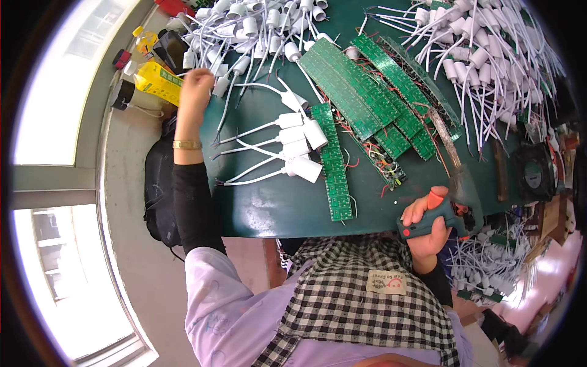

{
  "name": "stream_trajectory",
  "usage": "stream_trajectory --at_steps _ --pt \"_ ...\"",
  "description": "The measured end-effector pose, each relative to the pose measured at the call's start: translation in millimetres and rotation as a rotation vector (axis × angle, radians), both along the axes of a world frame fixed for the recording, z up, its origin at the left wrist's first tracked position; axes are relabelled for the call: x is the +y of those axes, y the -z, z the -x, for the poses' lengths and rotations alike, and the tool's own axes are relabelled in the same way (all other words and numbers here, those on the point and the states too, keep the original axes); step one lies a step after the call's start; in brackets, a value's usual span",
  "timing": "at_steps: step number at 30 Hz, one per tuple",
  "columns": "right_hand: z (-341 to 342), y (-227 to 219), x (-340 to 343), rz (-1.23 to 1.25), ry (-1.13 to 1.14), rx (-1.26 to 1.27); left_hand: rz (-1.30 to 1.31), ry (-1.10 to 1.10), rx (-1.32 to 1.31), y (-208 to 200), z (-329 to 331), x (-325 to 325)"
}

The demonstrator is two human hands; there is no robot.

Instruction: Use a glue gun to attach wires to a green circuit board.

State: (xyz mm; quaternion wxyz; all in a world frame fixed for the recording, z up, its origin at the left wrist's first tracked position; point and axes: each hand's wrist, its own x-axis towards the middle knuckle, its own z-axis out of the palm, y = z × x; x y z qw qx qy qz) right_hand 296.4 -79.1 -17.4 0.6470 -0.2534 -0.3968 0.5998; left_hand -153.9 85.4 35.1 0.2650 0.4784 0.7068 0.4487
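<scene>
While a green table (263, 211) spreads out under both hands, a heap of white sockets (249, 25) sits just past the left hand (197, 89). Green boards (351, 92) lie in a stack ahead of the right hand (426, 227) and to its left. That hand is wrapped around a tool (451, 213). Between the hands are a thin board (335, 177) and some loose sockets (303, 168). The left fingers are by the heap — I cannot tell if they pinch anything.
</scene>
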Motion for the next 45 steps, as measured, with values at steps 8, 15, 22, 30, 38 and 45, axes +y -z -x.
stream_trajectory --at_steps 8,15,22,30,38,45 --pt "1.7 2.1 -3.5 -0.039 -0.004 -0.013 -0.143 0.01 0.723 43.6 1.8 -0.1" --pt "4.9 1.4 -2.6 -0.031 0.017 -0.017 -0.529 -0.217 -0.138 26.7 2.8 -10.8" --pt "6.0 -1.2 -3.8 -0.083 0.014 -0.027 -0.779 -0.052 -1.092 15.3 22.8 -23.0" --pt "3.8 2.2 0.4 -0.098 -0.012 -0.049 -0.787 -0.144 -1.257 10.1 21.2 -20.5" --pt "8.8 -2.8 -0.8 -0.046 0.053 -0.057 -0.731 0.019 -1.309 -8.5 11.0 -28.4" --pt "6.4 -3.8 -9.1 -0.069 0.038 -0.089 -0.524 0.232 -0.321 -82.2 -40.9 -98.6"
